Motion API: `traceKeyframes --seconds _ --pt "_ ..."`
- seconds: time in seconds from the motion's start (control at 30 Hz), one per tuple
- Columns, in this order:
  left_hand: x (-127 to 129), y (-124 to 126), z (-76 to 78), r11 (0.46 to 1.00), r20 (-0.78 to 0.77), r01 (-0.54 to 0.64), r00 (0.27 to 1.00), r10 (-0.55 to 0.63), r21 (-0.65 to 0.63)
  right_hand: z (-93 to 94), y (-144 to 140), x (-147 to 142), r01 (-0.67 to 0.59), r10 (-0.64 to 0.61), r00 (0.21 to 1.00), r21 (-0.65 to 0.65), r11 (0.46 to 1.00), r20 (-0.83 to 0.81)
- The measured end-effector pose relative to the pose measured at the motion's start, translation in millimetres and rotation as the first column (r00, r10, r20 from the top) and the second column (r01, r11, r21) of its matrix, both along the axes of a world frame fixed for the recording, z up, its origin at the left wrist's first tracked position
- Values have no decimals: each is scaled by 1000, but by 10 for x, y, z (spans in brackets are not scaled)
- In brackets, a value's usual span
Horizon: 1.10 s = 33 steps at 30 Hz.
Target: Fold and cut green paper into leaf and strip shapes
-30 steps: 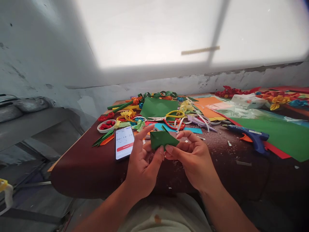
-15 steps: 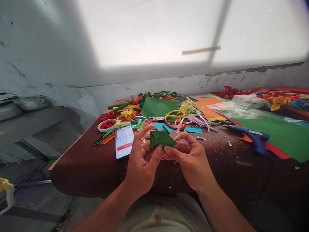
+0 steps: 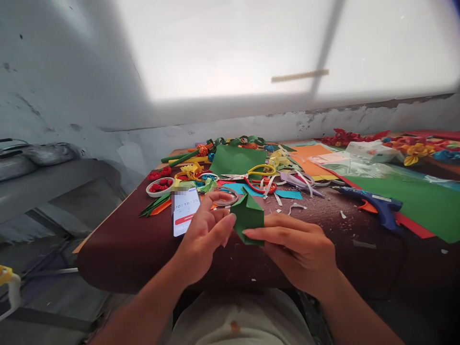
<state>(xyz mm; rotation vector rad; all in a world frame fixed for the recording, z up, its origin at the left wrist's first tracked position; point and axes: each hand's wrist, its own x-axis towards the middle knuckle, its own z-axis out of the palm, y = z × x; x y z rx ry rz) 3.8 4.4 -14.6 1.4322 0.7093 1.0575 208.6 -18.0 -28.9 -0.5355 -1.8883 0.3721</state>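
Note:
A folded piece of green paper [image 3: 249, 215] is held up between both hands, above the near part of the table. My left hand [image 3: 206, 235] pinches its left edge between thumb and fingers. On the other side, my right hand [image 3: 300, 249] grips the lower right part, thumb in front and fingers behind. Creases run across the paper and a pointed flap sticks up at its top. Just behind my left fingers lies a roll of clear tape [image 3: 230, 200]. A phone [image 3: 184, 211] showing a running timer lies left of my left hand.
Scissors with yellow and red handles [image 3: 261, 168] lie among paper scraps at the back. To the right are a blue glue gun [image 3: 384, 207] and a large green sheet [image 3: 409, 201]. A white ring [image 3: 149, 192] with red paper pieces sits at the left of the brown table [image 3: 122, 249].
The green paper has been turned more upright and shows a different face. My right hand has shifted its grip to the paper's lower right. The tape roll behind has come into view.

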Motion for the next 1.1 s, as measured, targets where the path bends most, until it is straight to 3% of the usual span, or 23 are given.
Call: traceKeyframes --seconds 0.1,0.2,0.37,0.5,0.67,0.8,0.93,1.1 --pt "90 -78 -77 999 -64 -20 998 23 50 -51 20 -69 103 -101 994 76 992 -32" --pt "104 -127 -52 999 -74 -8 997 11 49 -52 12 -55 97 -98 995 99 990 2" --pt "56 -120 16 998 -156 44 987 -36 46 4 -16 25 37 -35 998 -42 998 55" --pt "66 -109 19 996 -235 28 972 -9 79 2 -18 -1 40 -44 999 -173 984 -19" --pt "95 -113 30 996 -277 -3 960 27 88 14 -36 -56 33 -62 996 -383 923 -64" --pt "80 -122 31 997 -285 37 958 -18 61 47 -48 -112 42 -139 977 -489 871 -165" --pt "60 -128 17 998 -235 54 970 -56 -15 64 -43 -180 -7 -187 940 -563 826 -286" --pt "60 -131 14 999 -229 46 972 -46 -4 59 -40 -216 9 -217 933 -583 813 -288"
